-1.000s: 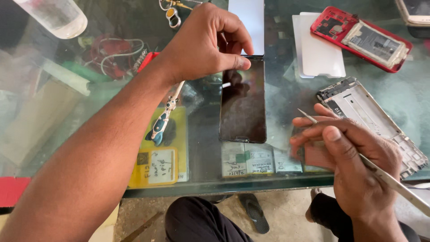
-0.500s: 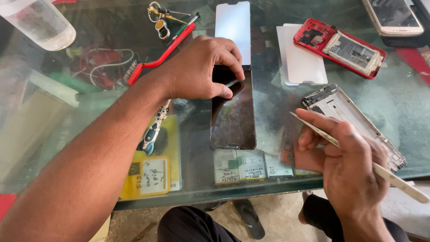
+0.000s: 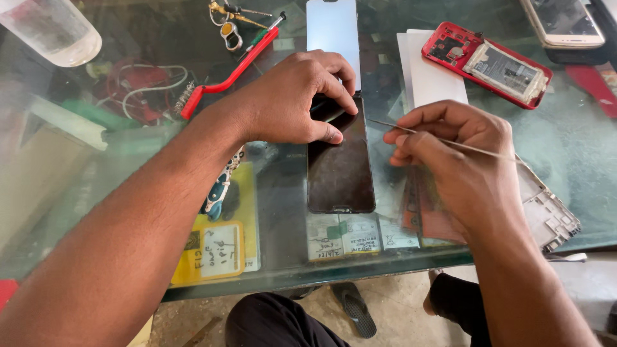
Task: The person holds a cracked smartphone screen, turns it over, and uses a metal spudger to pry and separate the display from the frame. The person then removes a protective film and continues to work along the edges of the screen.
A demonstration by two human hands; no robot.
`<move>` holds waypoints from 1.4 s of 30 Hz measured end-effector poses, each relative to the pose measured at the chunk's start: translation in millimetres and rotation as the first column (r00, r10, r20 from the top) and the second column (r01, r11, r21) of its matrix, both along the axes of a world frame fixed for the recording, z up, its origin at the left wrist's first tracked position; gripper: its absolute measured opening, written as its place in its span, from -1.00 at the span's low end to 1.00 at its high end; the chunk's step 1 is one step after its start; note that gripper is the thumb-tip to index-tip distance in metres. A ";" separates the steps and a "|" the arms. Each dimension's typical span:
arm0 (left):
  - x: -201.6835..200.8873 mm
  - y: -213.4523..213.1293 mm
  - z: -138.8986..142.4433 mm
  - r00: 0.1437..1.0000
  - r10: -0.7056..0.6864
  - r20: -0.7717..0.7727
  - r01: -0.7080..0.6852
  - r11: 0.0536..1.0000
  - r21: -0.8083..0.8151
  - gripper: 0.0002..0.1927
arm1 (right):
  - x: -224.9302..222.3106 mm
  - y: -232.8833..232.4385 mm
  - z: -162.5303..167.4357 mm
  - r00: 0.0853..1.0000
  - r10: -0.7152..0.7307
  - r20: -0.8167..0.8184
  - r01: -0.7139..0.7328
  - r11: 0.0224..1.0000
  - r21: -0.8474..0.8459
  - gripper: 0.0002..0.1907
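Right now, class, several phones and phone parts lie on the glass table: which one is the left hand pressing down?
The dark screen panel at centre, under the left hand. The red opened phone and pale phone lie untouched farther back.

Glass table (image 3: 578, 160): dark screen (image 3: 340, 173) at centre; red brush (image 3: 225, 80) to its upper left, red phone (image 3: 485, 63) upper right, metal frame (image 3: 553, 218) right.

Under my left hand (image 3: 292, 103) the dark phone screen (image 3: 340, 170) looks glossy glass. My right hand (image 3: 453, 160) holds a thin, shiny metal tool (image 3: 443, 141). The table (image 3: 578, 148) is smooth glass.
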State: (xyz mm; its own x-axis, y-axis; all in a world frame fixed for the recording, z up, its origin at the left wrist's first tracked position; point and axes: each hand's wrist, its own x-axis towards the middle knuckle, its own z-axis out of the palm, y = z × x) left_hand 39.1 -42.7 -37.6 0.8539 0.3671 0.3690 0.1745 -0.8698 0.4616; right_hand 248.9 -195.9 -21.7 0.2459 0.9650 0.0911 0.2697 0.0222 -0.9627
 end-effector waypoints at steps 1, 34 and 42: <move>0.9 0.9 0.9 1.000 -0.007 0.003 0.007 1.000 0.004 -0.58 | 2.6 2.9 2.8 1.000 -0.004 -0.006 0.004 1.000 -0.004 -0.90; -1.7 4.1 -1.9 1.000 0.000 0.026 -0.002 0.997 0.083 -0.58 | 12.8 43.0 -23.6 0.984 0.090 0.152 -0.118 0.975 0.189 -0.75; -1.5 4.1 -1.8 1.000 -0.004 0.029 0.002 0.996 0.092 -0.57 | 12.4 42.6 -23.4 0.978 0.073 0.195 -0.110 0.976 0.190 -0.74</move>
